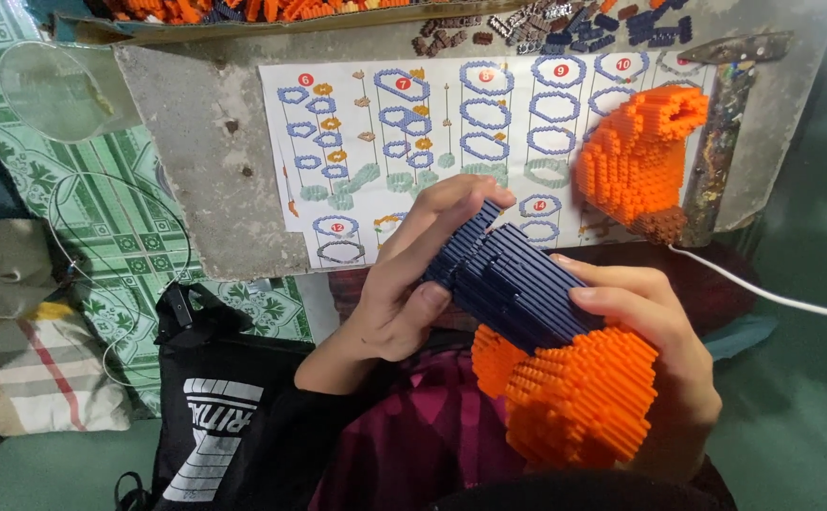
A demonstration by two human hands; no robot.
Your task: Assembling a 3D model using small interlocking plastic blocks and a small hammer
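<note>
model: block-built piece (536, 331), dark blue ridged upper part, orange lower part
pose: tilted, blue end up-left
place: between both hands, gripped

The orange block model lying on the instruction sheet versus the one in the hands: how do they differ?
The loose orange model lies untouched on the instruction sheet; the held model is gripped by the left hand and right hand. The loose one is orange with a small brown tip; the held one joins a dark blue ribbed section to an orange base. Both are built of tiny studded bricks.
</note>
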